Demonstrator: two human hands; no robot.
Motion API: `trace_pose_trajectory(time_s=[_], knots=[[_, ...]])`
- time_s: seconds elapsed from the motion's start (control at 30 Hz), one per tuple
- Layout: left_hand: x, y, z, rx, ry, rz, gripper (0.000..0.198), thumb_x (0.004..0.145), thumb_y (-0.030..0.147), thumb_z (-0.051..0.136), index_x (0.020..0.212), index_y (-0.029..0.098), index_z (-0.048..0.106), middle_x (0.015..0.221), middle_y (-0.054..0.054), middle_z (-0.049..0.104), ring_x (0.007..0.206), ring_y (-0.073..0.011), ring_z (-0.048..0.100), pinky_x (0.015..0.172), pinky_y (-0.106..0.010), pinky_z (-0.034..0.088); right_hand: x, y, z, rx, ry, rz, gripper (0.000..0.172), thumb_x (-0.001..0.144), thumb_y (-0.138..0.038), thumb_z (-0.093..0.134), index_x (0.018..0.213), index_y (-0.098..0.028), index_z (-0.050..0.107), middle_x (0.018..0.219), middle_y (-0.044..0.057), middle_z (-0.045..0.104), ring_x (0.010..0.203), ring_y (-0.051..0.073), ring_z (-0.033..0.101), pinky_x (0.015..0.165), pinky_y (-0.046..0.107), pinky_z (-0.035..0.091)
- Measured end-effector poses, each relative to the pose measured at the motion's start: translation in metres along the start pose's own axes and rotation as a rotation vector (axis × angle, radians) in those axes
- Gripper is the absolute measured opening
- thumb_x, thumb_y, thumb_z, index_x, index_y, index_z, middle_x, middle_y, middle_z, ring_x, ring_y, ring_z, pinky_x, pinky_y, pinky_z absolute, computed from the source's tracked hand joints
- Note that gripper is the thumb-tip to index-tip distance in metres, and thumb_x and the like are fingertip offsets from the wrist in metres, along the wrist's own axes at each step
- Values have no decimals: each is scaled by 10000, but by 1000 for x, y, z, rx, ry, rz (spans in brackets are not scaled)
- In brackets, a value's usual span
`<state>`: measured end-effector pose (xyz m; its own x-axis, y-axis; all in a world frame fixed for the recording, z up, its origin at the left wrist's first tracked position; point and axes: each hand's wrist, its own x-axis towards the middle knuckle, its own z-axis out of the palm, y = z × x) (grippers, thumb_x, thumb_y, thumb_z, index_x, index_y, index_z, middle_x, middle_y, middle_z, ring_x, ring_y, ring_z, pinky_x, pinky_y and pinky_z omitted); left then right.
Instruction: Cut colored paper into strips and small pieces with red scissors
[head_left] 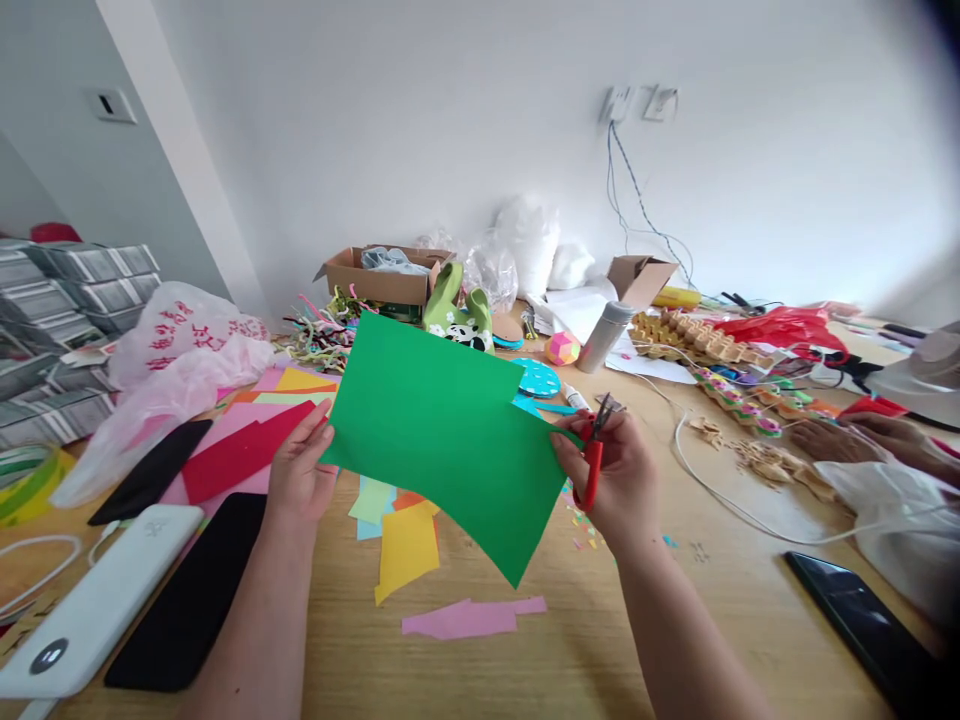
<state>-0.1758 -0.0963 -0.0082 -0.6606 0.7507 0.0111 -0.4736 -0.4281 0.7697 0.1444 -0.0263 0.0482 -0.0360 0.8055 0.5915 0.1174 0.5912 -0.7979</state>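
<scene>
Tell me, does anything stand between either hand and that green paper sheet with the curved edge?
Nothing visible does: the left hand touches the green paper sheet directly at its left edge, and the right hand holds its right side, together with red-handled metal scissors.

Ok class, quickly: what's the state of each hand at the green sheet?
Left hand: closed on the green sheet.
Right hand: closed, holding red-handled scissors and the sheet's right side.
</scene>
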Motion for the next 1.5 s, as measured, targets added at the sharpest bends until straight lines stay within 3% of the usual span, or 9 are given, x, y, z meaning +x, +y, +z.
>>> trace_pose_trajectory(time_s=[0.13, 0.23, 0.4, 0.57, 0.87, 1.03, 1.17, 1.3, 1.5], knots=[[-4, 1, 2, -282, -77, -96, 383, 810, 417, 669, 1119, 191, 680, 1033, -86, 742, 979, -204, 686, 833, -305, 551, 2, 3, 2, 102, 76, 131, 268, 693, -317, 772, 816, -225, 553, 810, 28, 658, 697, 176, 626, 558, 279, 487], [-16, -11, 11, -372, -197, -223, 547, 776, 605, 625, 1133, 194, 668, 1036, -109, 735, 922, -233, 695, 765, -339, 566, -3, 8, 8, 134, 126, 178, 289, 680, -349, 781, 822, -210, 571, 812, 32, 663, 652, 161, 605, 541, 268, 462], [-44, -41, 32, -232, -373, -446, 492, 725, 524, 722, 1128, 246, 675, 1106, -92, 723, 1143, -324, 615, 939, -477, 502, -16, 15, 25, 146, 187, 199, 309, 682, -372, 771, 820, -214, 545, 810, 38, 664, 643, 172, 600, 539, 281, 462], [-60, -50, 49, -95, -241, -436, 344, 703, 267, 785, 1033, 223, 702, 1086, -79, 730, 1107, -299, 640, 946, -457, 510, -30, 24, 39, 178, 208, 170, 294, 724, -345, 749, 805, -231, 490, 826, 34, 649, 710, 178, 623, 611, 303, 500], [-51, -38, 48, -58, -138, -222, 456, 591, 226, 857, 1024, 225, 713, 1079, -56, 738, 1124, -301, 631, 989, -470, 484, -47, 23, 49, 248, 108, 66, 279, 758, -292, 751, 823, -225, 487, 823, 24, 646, 747, 167, 635, 641, 286, 508], [-44, -27, 36, -16, -179, -186, 439, 623, 235, 838, 1046, 226, 718, 1110, -78, 727, 1152, -317, 614, 991, -497, 480, -24, 17, 37, 439, -76, 416, 374, 786, -547, 680, 864, -198, 571, 889, 83, 699, 737, 187, 658, 673, 317, 524], [-43, -25, 31, 45, -260, -269, 381, 624, 237, 834, 991, 208, 735, 1102, -86, 730, 1148, -329, 614, 980, -506, 485, 10, 21, 33, 626, -220, 628, 526, 691, -735, 628, 732, -219, 537, 685, 16, 632, 600, 179, 621, 585, 312, 511], [-43, -26, 28, 180, -362, -277, 404, 641, 277, 828, 1023, 194, 725, 1143, -103, 712, 1153, -329, 611, 987, -494, 477, 36, 19, 32, 521, -265, 494, 508, 720, -711, 616, 690, -220, 489, 665, -6, 567, 593, 149, 553, 556, 280, 457], [-37, -31, 23, 396, -449, -206, 496, 659, 364, 809, 1101, 173, 689, 1234, -132, 663, 1238, -336, 546, 1014, -482, 454, 52, 10, 35, 94, -179, 155, 393, 611, -342, 804, 765, -216, 466, 694, -39, 520, 603, 119, 467, 566, 266, 402]])
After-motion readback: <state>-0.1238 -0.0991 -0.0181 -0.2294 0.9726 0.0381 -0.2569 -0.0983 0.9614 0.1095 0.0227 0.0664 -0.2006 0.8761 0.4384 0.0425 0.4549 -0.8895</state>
